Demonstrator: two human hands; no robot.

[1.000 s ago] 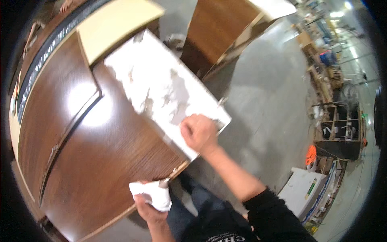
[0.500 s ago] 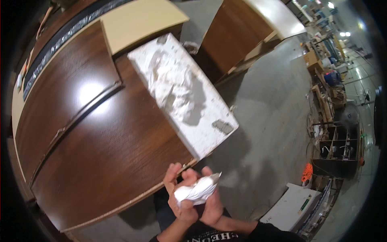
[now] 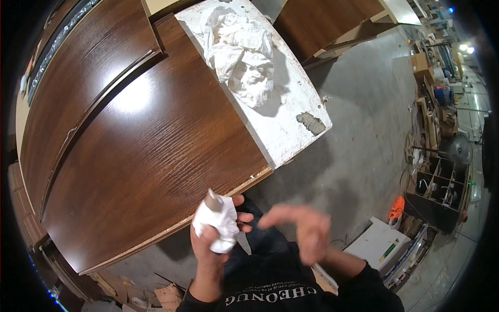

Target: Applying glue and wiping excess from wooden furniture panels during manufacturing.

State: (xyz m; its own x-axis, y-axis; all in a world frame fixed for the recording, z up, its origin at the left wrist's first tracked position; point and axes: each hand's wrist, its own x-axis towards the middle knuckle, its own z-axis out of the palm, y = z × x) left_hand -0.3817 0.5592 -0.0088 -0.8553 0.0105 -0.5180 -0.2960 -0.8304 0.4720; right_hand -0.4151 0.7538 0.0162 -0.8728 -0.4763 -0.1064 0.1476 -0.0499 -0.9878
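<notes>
My left hand (image 3: 215, 229) grips a white rag (image 3: 217, 224) wrapped round a putty knife (image 3: 240, 240), fingers closed; right hand (image 3: 304, 229) blurred, fingers spread, empty; white board (image 3: 283, 112) already smeared, brown panel (image 3: 145, 151) looks clean.

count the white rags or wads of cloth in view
2: one crumpled white rag lies on the white-smeared board atop the dark wood panel; one white wad is in the left hand. More may be hidden.
</notes>
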